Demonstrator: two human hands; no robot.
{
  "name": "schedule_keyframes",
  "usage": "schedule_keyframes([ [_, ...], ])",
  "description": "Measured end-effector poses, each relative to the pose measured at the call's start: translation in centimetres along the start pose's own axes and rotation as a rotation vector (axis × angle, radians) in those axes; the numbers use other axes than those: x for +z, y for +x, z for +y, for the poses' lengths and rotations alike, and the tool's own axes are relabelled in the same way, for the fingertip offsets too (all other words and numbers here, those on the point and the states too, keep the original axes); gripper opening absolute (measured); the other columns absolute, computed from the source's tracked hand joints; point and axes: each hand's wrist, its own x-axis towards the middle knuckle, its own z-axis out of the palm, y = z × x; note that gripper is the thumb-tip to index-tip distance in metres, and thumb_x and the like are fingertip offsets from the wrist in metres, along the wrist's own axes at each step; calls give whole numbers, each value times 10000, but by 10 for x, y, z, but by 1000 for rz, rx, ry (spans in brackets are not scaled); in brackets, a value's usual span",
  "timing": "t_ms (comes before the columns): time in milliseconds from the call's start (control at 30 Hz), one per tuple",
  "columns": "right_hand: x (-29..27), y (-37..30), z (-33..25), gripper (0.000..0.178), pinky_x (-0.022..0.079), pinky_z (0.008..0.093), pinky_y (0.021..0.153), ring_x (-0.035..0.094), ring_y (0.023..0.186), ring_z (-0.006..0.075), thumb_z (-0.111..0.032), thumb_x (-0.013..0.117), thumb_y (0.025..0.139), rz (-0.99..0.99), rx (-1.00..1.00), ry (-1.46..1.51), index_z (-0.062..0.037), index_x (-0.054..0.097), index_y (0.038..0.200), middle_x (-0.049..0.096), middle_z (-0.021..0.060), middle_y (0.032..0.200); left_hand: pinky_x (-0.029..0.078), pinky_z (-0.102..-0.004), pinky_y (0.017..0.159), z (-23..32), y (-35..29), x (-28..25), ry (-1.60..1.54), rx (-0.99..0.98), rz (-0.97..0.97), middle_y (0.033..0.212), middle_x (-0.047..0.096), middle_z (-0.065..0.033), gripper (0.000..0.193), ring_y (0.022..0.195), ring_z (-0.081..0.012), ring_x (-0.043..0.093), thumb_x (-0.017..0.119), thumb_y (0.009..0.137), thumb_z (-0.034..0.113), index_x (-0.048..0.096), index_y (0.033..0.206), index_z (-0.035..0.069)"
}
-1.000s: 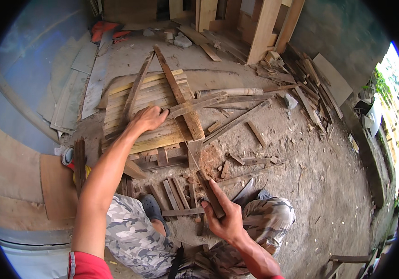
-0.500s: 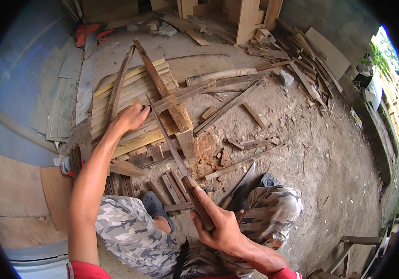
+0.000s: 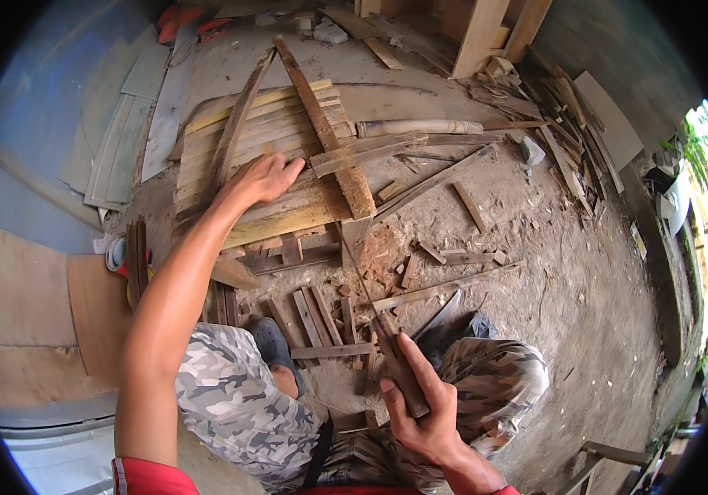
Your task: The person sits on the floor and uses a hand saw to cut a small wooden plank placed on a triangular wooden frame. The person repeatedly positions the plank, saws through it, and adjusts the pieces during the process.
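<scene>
In my right hand (image 3: 427, 417), low and right of centre, is the brown wooden handle of a handsaw (image 3: 397, 363). Its thin dark blade points up and away, seen almost edge-on. My left hand (image 3: 267, 177) reaches out with curled fingers over a stack of yellowish planks (image 3: 280, 213). Its fingertips are close to the left end of a short weathered board (image 3: 370, 153); whatever they hold is hidden. That board lies across a long brown beam (image 3: 317, 115), whose near end is dusted with sawdust. The saw blade is apart from the board.
Between my feet lie short wood strips (image 3: 309, 318). A machete (image 3: 441, 318) rests by my right foot. Sawdust (image 3: 383, 247) and offcuts cover the ground beyond. A second long beam (image 3: 238, 124) leans across the planks, and a scrap-wood pile (image 3: 564, 132) lies far right.
The saw has come back toward me and slightly right, its blade leaving the short board. My left hand remains by the board's left end. The whole view has shifted a little.
</scene>
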Motion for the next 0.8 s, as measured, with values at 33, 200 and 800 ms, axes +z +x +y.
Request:
schedule_keyframes([
  [33,0,0,0,605,552,297,825,727,1010,271,2,659,874,7,21,11,45,450,1440,700,244,1147,425,-461,597,3,-2,1,6,3,21,601,496,-65,613,546,-200,473,333,1003,539,423,643,51],
  [200,8,5,-5,604,543,294,847,714,1044,266,11,652,871,24,30,14,46,451,1439,680,257,1189,408,-437,603,10,-4,6,10,-23,9,718,407,-20,556,622,-172,396,326,1024,585,388,751,105],
  [800,6,6,-13,574,539,265,775,723,893,148,32,623,860,67,96,-17,49,481,1416,717,216,1126,417,-508,758,32,-23,-9,-32,-85,-51,902,494,-112,602,787,-240,459,281,1040,578,481,867,37],
])
